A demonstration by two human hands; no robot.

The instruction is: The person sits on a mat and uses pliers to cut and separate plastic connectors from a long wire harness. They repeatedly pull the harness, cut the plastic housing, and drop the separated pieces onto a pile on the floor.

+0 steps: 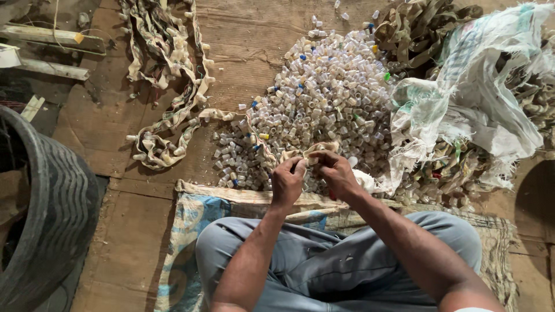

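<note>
A rough wooden floor (pixel 243 40) is spreading out under the person, who is sitting cross-legged on a woven mat (pixel 191 216) at its near edge. Both hands are working close together just above the near edge of a large pile of small clear plastic tubes (pixel 324 98), some of them capped in blue, yellow or green.

The left hand (pixel 287 184) and the right hand (pixel 336 173) are each closing in a pinch on the same length of tan fabric strip (pixel 315 150), which is arching between the fingertips. The strip is looking soft and limp, sagging wherever it is not held, so it is probably handling like light webbing: easy to lift, hard to keep straight, and best taken right beside the spot being worked. Whether a tube is sitting in that stretch of strip is too small to tell.

A longer run of the same strip (pixel 173 115), studded with tubes, is trailing away across the floor to the left. The loose tubes are likely to be light, hard and quick to roll or scatter.

To the right a torn white woven sack (pixel 491 98) is lying over more tangled strip (pixel 422 26). At the left edge a dark ribbed tub (pixel 55 202) is standing.
</note>
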